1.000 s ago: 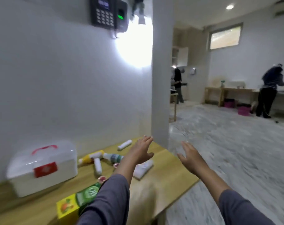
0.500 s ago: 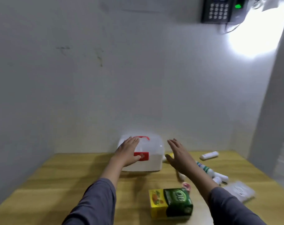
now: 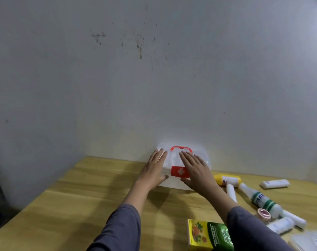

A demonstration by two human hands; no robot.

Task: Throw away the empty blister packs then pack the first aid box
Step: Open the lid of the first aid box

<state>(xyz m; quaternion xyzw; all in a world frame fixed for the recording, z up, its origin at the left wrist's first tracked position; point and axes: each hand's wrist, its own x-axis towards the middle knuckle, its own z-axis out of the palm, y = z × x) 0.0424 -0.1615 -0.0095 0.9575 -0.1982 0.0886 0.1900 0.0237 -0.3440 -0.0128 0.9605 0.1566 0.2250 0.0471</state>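
Note:
The white first aid box [image 3: 172,157], with a red handle and a red latch bearing a white cross, stands shut on the wooden table [image 3: 78,196] against the wall. My left hand [image 3: 154,169] lies flat on the left part of its lid, thumb at the front. Spread over the right part, partly covering the latch, is my right hand [image 3: 195,172]. Neither hand holds anything. A flat, blurred pack [image 3: 311,240] lies at the bottom right corner; what it is cannot be told.
Right of the box lie a yellow bottle [image 3: 226,179], a white tube [image 3: 231,192], a white-and-green bottle [image 3: 262,201], bandage rolls [image 3: 274,183], a tape roll [image 3: 263,213]. A green-and-yellow carton [image 3: 206,234] stands near the front edge. A grey wall rises behind.
My view swung left from the open room to the wall and table. Both hands moved forward and came down on the lid of the first aid box.

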